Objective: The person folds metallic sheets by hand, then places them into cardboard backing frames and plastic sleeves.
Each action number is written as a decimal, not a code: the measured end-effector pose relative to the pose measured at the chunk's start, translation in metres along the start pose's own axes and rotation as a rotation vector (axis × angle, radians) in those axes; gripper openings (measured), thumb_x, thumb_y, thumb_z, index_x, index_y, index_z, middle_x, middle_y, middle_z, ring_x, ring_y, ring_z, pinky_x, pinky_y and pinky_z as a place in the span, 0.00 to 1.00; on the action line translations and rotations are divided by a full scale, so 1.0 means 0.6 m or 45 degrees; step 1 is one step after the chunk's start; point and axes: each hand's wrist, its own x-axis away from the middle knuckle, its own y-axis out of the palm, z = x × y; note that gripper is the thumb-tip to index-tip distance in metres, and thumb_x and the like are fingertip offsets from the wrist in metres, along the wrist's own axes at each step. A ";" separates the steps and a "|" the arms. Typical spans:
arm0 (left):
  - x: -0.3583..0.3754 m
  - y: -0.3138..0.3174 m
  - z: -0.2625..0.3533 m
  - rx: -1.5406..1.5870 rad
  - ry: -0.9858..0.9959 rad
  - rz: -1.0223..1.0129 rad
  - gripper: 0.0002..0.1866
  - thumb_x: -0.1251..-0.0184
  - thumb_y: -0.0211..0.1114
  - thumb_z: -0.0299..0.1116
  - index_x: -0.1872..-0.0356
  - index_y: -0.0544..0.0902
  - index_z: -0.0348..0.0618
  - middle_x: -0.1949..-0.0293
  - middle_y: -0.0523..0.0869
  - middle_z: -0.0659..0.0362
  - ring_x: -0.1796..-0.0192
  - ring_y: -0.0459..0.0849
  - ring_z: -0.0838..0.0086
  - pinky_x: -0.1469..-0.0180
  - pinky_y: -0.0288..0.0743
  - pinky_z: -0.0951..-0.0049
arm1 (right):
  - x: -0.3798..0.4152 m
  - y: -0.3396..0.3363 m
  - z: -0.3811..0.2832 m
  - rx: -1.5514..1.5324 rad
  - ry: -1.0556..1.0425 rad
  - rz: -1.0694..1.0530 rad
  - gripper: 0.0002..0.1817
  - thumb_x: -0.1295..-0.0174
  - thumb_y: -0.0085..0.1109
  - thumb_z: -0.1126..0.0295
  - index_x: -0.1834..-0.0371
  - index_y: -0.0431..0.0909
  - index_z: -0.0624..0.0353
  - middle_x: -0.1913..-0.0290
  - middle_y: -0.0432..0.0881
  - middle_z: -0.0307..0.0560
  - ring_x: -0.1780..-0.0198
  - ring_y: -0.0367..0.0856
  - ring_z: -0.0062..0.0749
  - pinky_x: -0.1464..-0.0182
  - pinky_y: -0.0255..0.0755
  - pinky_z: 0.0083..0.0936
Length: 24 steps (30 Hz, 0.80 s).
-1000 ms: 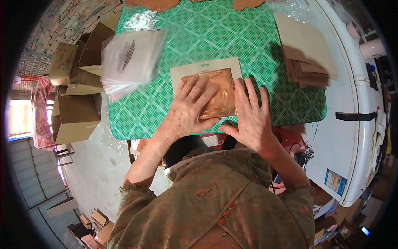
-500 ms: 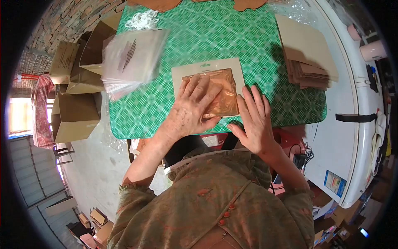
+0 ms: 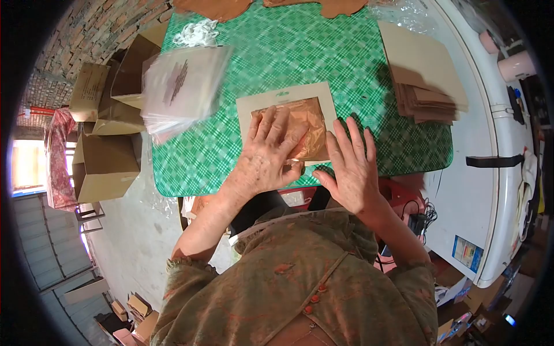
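A shiny copper-coloured packet in clear film (image 3: 314, 130) lies on a pale backing card (image 3: 248, 105) with a small hanging slot at its top. My left hand (image 3: 259, 155) rests on the packet's left part, fingers stretched flat over it and thumb bent at the lower edge. Along the card's right side lies my right hand (image 3: 352, 170), its fingers spread and its index finger near the packet's edge. Both sit close to the near edge of the green checked tablecloth (image 3: 277, 52).
A stack of clear plastic sleeves (image 3: 202, 81) lies at the left, with a white cord bundle (image 3: 197, 33) behind it. Brown cards (image 3: 424, 63) are piled at the right. Tan flat pieces (image 3: 213, 7) lie at the far edge. Open cardboard boxes (image 3: 107, 167) stand left of the table.
My left thumb has bent inward at the packet's lower edge. Both hands otherwise stay nearly in place, and the view has shifted slightly.
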 end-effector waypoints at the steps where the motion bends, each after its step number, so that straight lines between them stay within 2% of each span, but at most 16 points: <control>1: -0.001 -0.001 0.001 0.016 -0.005 -0.001 0.42 0.33 0.72 0.55 0.17 0.76 0.55 0.20 0.72 0.34 0.17 0.69 0.34 0.14 0.56 0.31 | 0.000 0.001 0.001 -0.019 0.002 0.005 0.45 0.35 0.75 0.45 0.24 0.76 0.69 0.16 0.67 0.62 0.11 0.55 0.60 0.15 0.48 0.67; 7: 0.000 0.008 0.007 0.030 -0.014 0.071 0.41 0.29 0.72 0.58 0.18 0.76 0.55 0.20 0.72 0.34 0.17 0.68 0.32 0.14 0.56 0.31 | 0.004 0.010 0.006 -0.159 0.031 0.088 0.40 0.31 0.73 0.51 0.22 0.74 0.67 0.16 0.66 0.63 0.12 0.56 0.62 0.17 0.51 0.67; 10: 0.000 0.019 0.004 0.037 -0.006 0.108 0.43 0.34 0.77 0.55 0.18 0.77 0.56 0.21 0.72 0.34 0.17 0.66 0.32 0.17 0.58 0.29 | 0.002 0.009 0.008 -0.183 0.027 0.093 0.40 0.31 0.73 0.52 0.22 0.73 0.66 0.16 0.66 0.64 0.12 0.57 0.64 0.17 0.51 0.67; 13: 0.001 0.019 0.004 0.036 -0.008 0.109 0.43 0.35 0.77 0.55 0.19 0.77 0.56 0.22 0.72 0.34 0.18 0.67 0.32 0.17 0.58 0.29 | 0.002 0.008 0.010 -0.171 0.031 0.083 0.39 0.31 0.73 0.53 0.22 0.74 0.63 0.16 0.65 0.64 0.13 0.57 0.65 0.18 0.53 0.68; 19: -0.004 0.018 0.013 0.022 -0.044 0.104 0.41 0.34 0.76 0.54 0.20 0.78 0.57 0.23 0.74 0.34 0.19 0.69 0.32 0.18 0.60 0.29 | -0.002 0.004 0.013 -0.176 0.012 0.130 0.34 0.31 0.73 0.54 0.27 0.78 0.61 0.17 0.67 0.64 0.14 0.59 0.66 0.19 0.56 0.67; 24: -0.003 0.027 0.013 -0.007 -0.048 0.123 0.40 0.33 0.75 0.52 0.20 0.78 0.57 0.23 0.75 0.34 0.20 0.70 0.31 0.19 0.61 0.27 | 0.007 0.005 0.017 -0.318 0.021 0.217 0.27 0.31 0.73 0.59 0.33 0.81 0.61 0.20 0.70 0.62 0.16 0.62 0.64 0.21 0.60 0.63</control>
